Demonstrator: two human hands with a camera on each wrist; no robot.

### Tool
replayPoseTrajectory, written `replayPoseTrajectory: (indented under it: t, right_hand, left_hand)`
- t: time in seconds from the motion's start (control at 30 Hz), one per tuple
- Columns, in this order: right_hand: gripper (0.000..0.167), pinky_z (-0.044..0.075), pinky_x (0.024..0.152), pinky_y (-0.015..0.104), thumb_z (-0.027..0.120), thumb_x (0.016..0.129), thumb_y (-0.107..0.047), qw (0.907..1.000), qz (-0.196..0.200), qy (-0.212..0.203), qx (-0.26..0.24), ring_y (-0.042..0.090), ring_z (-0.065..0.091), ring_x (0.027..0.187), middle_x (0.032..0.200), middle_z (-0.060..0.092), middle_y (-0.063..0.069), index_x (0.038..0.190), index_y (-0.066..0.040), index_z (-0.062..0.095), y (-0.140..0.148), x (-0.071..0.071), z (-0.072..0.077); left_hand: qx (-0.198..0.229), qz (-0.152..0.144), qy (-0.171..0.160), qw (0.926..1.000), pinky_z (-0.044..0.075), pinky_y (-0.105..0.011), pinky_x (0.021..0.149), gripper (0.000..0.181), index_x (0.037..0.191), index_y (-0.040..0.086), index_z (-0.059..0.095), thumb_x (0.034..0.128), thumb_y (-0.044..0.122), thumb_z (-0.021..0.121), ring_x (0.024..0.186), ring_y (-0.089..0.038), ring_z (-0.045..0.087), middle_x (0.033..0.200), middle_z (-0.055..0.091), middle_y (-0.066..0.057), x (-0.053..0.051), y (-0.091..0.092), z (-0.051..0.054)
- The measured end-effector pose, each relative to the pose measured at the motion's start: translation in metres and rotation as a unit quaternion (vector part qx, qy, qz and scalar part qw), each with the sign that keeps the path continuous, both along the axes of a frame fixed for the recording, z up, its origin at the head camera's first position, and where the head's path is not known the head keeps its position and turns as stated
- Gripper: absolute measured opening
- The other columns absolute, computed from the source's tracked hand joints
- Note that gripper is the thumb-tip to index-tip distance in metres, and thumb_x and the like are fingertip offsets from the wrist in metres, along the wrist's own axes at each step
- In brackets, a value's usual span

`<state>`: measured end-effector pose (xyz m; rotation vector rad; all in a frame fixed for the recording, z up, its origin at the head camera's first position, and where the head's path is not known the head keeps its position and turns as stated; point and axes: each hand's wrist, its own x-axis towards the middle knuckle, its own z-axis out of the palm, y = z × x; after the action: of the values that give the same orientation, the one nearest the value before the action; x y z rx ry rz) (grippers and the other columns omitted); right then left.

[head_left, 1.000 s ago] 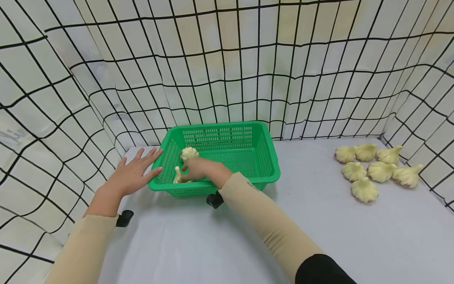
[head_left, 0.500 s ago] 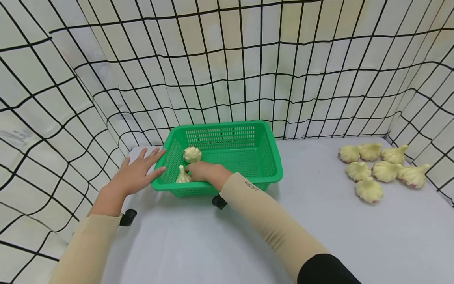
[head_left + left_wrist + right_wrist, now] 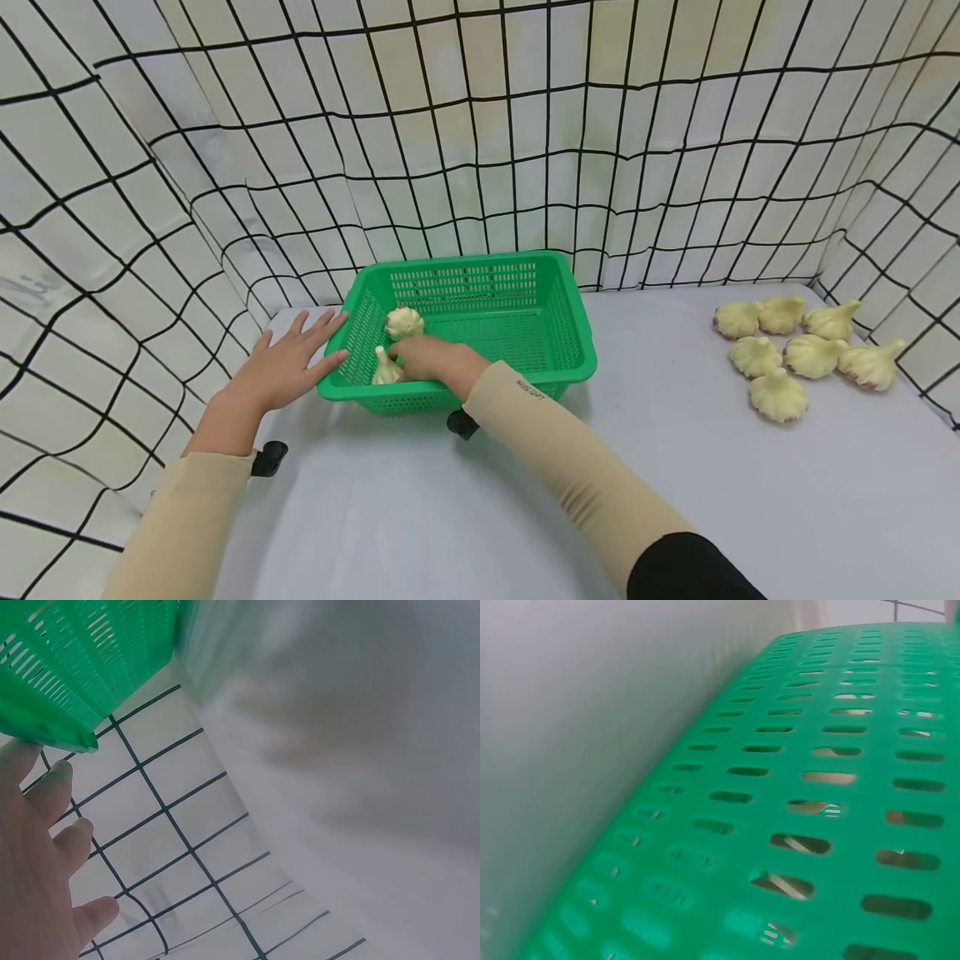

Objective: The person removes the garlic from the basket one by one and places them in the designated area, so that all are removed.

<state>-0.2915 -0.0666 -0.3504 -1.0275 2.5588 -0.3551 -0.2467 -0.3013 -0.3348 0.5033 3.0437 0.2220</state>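
A green plastic basket [image 3: 577, 350] with slotted walls stands on the table near the back net. My left hand [image 3: 281, 367] has its fingers spread, with fingertips at the basket's left rim; in the left wrist view, its fingers [image 3: 52, 791] lie beside the green wall. My right hand [image 3: 431, 358] reaches over the front rim into the basket's left part. Just left of its fingers is a garlic bulb [image 3: 386, 369], stem up. Another garlic bulb [image 3: 405, 322] lies behind them. The right fingertips are hidden, and the right wrist view shows mainly the basket's slotted outer wall [image 3: 802, 776].
Several garlic bulbs [image 3: 813, 357] lie grouped on the right side of the white tabletop [image 3: 660, 433]. A black net [image 3: 622, 154] rises along the back and both sides, in front of white panels. The basket's right half shows its bare floor.
My right hand has drawn slightly right from the front garlic bulb, which now shows more fully beside the fingers. The left hand stays at the rim. The head view shifts a little.
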Motion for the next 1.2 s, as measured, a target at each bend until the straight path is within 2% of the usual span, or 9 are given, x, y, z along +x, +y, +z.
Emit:
replayPoseTrajectory:
  t: [0.17, 0.33, 0.53, 0.67, 0.77, 0.9, 1.03, 1.13, 1.2]
  right_hand:
    - [0.05, 0.047, 0.095, 0.022, 0.063, 0.104, -0.025, 1.0, -0.005, 0.001, -0.006, 0.013, 0.059, 0.119, 0.143, 0.06, 0.003, 0.15, -0.008, 0.051, 0.003, -0.003, -0.001]
    - [0.053, 0.048, 0.084, 0.022, 0.067, 0.101, -0.028, 0.9992, -0.016, 0.004, -0.036, 0.012, 0.058, 0.101, 0.126, 0.066, 0.002, 0.149, -0.008, 0.054, 0.012, -0.003, 0.003]
    - [0.058, 0.047, 0.082, 0.025, 0.071, 0.098, -0.029, 0.9968, -0.032, 0.003, -0.074, 0.014, 0.055, 0.098, 0.123, 0.065, 0.003, 0.149, -0.01, 0.053, 0.025, -0.001, 0.01]
    - [0.053, 0.044, 0.075, 0.024, 0.072, 0.098, -0.028, 0.9951, -0.029, 0.008, -0.094, 0.013, 0.052, 0.087, 0.104, 0.064, 0.001, 0.144, -0.007, 0.056, 0.034, -0.001, 0.013]
    - [0.047, 0.039, 0.068, 0.023, 0.071, 0.098, -0.024, 0.9946, -0.029, 0.007, -0.1, 0.012, 0.047, 0.078, 0.09, 0.056, -0.002, 0.139, -0.005, 0.059, 0.042, 0.0, 0.015]
    - [0.048, 0.037, 0.066, 0.025, 0.07, 0.098, -0.024, 0.9948, -0.029, 0.008, -0.098, 0.012, 0.044, 0.076, 0.085, 0.05, -0.002, 0.14, -0.006, 0.058, 0.051, 0.003, 0.017]
    - [0.052, 0.047, 0.083, 0.028, 0.07, 0.098, -0.027, 0.9946, -0.025, 0.021, -0.098, 0.013, 0.053, 0.086, 0.104, 0.064, 0.003, 0.144, -0.006, 0.055, 0.06, 0.004, 0.02]
    - [0.056, 0.049, 0.099, 0.034, 0.069, 0.099, -0.027, 0.9939, -0.031, 0.018, -0.104, 0.019, 0.062, 0.11, 0.128, 0.067, 0.008, 0.148, -0.005, 0.052, 0.065, 0.004, 0.023]
    - [0.058, 0.051, 0.098, 0.034, 0.07, 0.099, -0.027, 0.9932, -0.037, 0.013, -0.11, 0.024, 0.06, 0.122, 0.135, 0.065, 0.011, 0.149, -0.005, 0.051, 0.068, 0.005, 0.026]
  left_hand:
    - [-0.001, 0.0, 0.0, 1.0, -0.001, -0.076, 0.114, 0.077, 0.166, 0.017, 0.017, 0.1064, 0.06, 0.037, 0.153, -0.048, 0.005, 0.169, 0.017, -0.018, 0.0, 0.0, 0.0]
    - [-0.001, -0.001, 0.001, 1.0, -0.001, -0.076, 0.113, 0.077, 0.166, 0.016, 0.018, 0.1063, 0.06, 0.038, 0.153, -0.048, 0.006, 0.169, 0.018, -0.018, -0.001, 0.001, 0.0]
    - [-0.001, 0.0, 0.0, 1.0, -0.001, -0.077, 0.113, 0.077, 0.166, 0.016, 0.017, 0.1065, 0.06, 0.038, 0.153, -0.048, 0.005, 0.168, 0.017, -0.019, -0.002, 0.0, 0.0]
    - [-0.004, -0.001, 0.0, 1.0, -0.001, -0.077, 0.113, 0.077, 0.166, 0.016, 0.017, 0.1067, 0.059, 0.038, 0.153, -0.049, 0.006, 0.168, 0.017, -0.019, -0.002, -0.001, 0.0]
    - [-0.005, -0.004, 0.0, 1.0, 0.0, -0.077, 0.113, 0.077, 0.166, 0.016, 0.017, 0.1067, 0.059, 0.038, 0.153, -0.049, 0.006, 0.168, 0.017, -0.02, -0.002, 0.0, 0.0]
    - [-0.004, -0.006, 0.001, 1.0, 0.0, -0.077, 0.113, 0.076, 0.166, 0.016, 0.017, 0.1068, 0.059, 0.038, 0.153, -0.049, 0.006, 0.168, 0.018, -0.02, -0.001, 0.0, -0.001]
    - [-0.005, -0.004, 0.002, 1.0, -0.001, -0.077, 0.113, 0.076, 0.166, 0.016, 0.017, 0.1067, 0.059, 0.038, 0.153, -0.048, 0.006, 0.168, 0.018, -0.019, -0.001, 0.0, -0.001]
    - [-0.006, -0.003, 0.002, 1.0, 0.0, -0.077, 0.113, 0.077, 0.166, 0.016, 0.017, 0.1066, 0.06, 0.038, 0.153, -0.048, 0.006, 0.168, 0.018, -0.019, -0.001, 0.0, 0.0]
    - [-0.005, -0.003, 0.003, 1.0, 0.0, -0.078, 0.112, 0.077, 0.166, 0.016, 0.017, 0.1066, 0.06, 0.038, 0.153, -0.049, 0.007, 0.168, 0.018, -0.02, 0.0, 0.0, 0.0]
